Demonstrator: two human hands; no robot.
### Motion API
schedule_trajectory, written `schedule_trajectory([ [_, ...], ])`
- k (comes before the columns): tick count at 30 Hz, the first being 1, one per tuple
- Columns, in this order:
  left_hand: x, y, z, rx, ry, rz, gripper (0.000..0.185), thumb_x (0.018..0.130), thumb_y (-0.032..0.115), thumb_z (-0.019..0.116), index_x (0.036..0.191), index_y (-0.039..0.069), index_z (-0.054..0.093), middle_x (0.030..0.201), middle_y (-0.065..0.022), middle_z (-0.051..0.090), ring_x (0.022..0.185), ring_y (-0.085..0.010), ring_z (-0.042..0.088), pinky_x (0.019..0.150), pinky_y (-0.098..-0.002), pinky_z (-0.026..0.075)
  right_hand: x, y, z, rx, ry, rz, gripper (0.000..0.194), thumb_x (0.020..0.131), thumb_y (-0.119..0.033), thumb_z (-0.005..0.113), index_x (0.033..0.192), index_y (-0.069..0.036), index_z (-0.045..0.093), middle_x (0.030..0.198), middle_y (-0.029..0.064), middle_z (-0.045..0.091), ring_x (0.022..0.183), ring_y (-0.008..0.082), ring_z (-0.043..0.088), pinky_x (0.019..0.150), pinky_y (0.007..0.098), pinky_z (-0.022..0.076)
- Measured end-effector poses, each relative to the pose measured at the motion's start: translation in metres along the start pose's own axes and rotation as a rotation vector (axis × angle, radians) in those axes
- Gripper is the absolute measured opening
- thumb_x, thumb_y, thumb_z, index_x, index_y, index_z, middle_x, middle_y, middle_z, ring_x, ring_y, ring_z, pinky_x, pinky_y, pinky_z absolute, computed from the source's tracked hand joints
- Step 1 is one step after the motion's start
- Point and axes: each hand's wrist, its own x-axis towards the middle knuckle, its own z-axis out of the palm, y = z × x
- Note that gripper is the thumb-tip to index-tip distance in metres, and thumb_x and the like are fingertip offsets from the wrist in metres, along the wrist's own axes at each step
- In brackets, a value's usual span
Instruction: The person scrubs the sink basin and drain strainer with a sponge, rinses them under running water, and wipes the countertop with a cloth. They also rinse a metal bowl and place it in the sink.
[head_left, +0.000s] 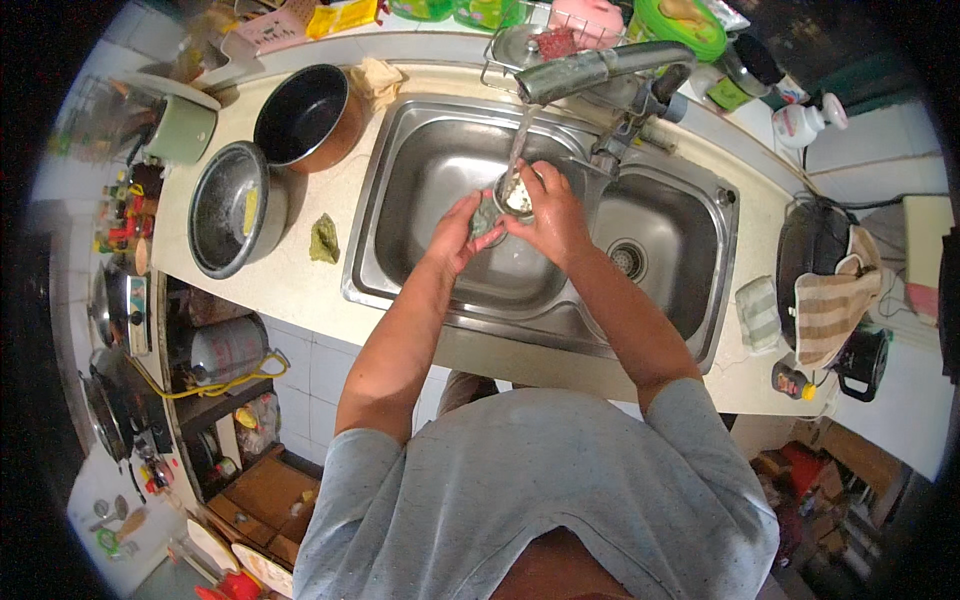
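Note:
Over the left, larger basin of the steel sink (409, 176), both hands are around a small clear vessel (486, 219), likely glass. My left hand (456, 231) grips its side, palm turned inward. At the mouth, my right hand (553, 214) has its thumb and fingers around the rim. Something whitish (517, 196) shows in the mouth; foam or a solid thing, I cannot tell which. A stream of water (519, 139) falls from the metal faucet (566, 75) onto the mouth and the right fingers. The fingers hide part of the vessel.
Left of the sink stand a dark-lined pot (304, 116) and a grey metal bowl (225, 210) with a yellow piece inside. A crumpled green scrub pad (324, 240) lies near them. The smaller basin (664, 217) has a drain strainer. A wire rack (510, 49) stands behind the faucet.

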Motion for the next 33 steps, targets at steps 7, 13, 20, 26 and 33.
schedule_trajectory([
  [7, -0.012, -0.009, 0.002, 0.122, 0.044, -0.034, 0.030, 0.097, 0.030, 0.057, 0.121, 0.014, 0.059, 0.114, -0.0002, 0.062, 0.099, -0.0164, 0.062, 0.083, -0.0365, 0.057, 0.004, -0.003, -0.008, -0.116, -0.007, -0.071, 0.081, 0.060, -0.027, 0.082, 0.130, 0.000, 0.051, 0.117, 0.0180, 0.051, 0.106, 0.0344, 0.052, 0.091, 0.0442, 0.0442],
  [13, -0.020, -0.009, -0.006, 0.195, 0.060, -0.084, 0.030, 0.095, 0.032, 0.060, 0.123, 0.019, 0.060, 0.112, 0.0017, 0.063, 0.099, -0.0131, 0.062, 0.082, -0.0379, 0.055, 0.005, -0.001, -0.003, -0.218, -0.153, -0.023, 0.073, 0.059, -0.029, 0.083, 0.122, -0.001, 0.058, 0.114, 0.0178, 0.053, 0.106, 0.0356, 0.053, 0.095, 0.0437, 0.0417],
  [20, -0.031, -0.010, -0.011, 0.206, 0.100, -0.078, 0.035, 0.096, 0.033, 0.058, 0.129, 0.020, 0.057, 0.125, 0.0008, 0.057, 0.112, -0.0135, 0.055, 0.087, -0.0383, 0.052, 0.004, -0.008, 0.001, -0.076, -0.064, -0.193, 0.080, 0.062, -0.026, 0.081, 0.133, -0.003, 0.052, 0.116, 0.0174, 0.052, 0.108, 0.0358, 0.051, 0.096, 0.0441, 0.0399],
  [26, -0.035, -0.006, -0.007, 0.156, 0.004, -0.029, 0.038, 0.097, 0.029, 0.056, 0.134, 0.017, 0.052, 0.124, -0.0017, 0.057, 0.111, -0.0146, 0.056, 0.086, -0.0391, 0.056, 0.005, -0.014, -0.002, -0.021, 0.013, -0.252, 0.080, 0.063, -0.024, 0.081, 0.134, -0.006, 0.050, 0.119, 0.0152, 0.051, 0.109, 0.0351, 0.050, 0.098, 0.0452, 0.0395],
  [33, -0.033, 0.000, -0.005, 0.178, 0.031, 0.015, 0.041, 0.097, 0.030, 0.056, 0.136, 0.021, 0.050, 0.120, 0.0011, 0.060, 0.110, -0.0141, 0.057, 0.089, -0.0399, 0.053, 0.011, -0.004, 0.021, 0.483, 0.023, 0.275, 0.071, 0.075, -0.019, 0.080, 0.137, -0.010, 0.048, 0.120, 0.0119, 0.057, 0.106, 0.0274, 0.057, 0.096, 0.0401, 0.0429],
])
